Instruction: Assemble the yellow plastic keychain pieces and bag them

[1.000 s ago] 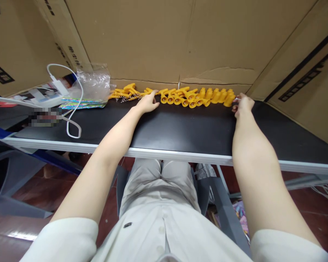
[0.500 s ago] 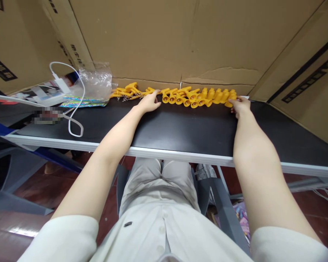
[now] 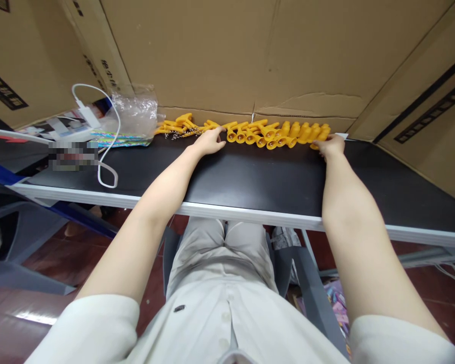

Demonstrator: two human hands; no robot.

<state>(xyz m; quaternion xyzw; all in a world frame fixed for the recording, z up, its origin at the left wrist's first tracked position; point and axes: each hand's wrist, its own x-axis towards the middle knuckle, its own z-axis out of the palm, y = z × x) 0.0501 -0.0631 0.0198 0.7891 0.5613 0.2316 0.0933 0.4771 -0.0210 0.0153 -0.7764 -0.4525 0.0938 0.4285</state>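
Note:
A row of yellow plastic pieces (image 3: 271,134) with hollow, cup-like ends lies along the back of the black table (image 3: 250,177). Several at its right end (image 3: 305,132) lie with rounded ends up. My left hand (image 3: 210,142) rests at the left end of this row, thumb and forefinger apart, its other fingers partly hidden. At the opposite end, my right hand (image 3: 332,145) pinches a yellow piece (image 3: 314,147), mostly covered by the fingertips. Left of my left hand lies a loose heap of yellow pieces (image 3: 178,123) with thin metal springs (image 3: 177,134).
Cardboard walls (image 3: 220,55) stand behind and at both sides. On the left are a clear plastic bag (image 3: 134,108), colourful flat packets (image 3: 123,139) and a white cable (image 3: 117,114). A small white piece (image 3: 341,136) lies behind my right hand. A metal edge (image 3: 250,214) borders the table's front.
My right hand has shifted slightly left, the pinched yellow piece with it. My left hand stays by the row's left end. The whole view has moved a little.

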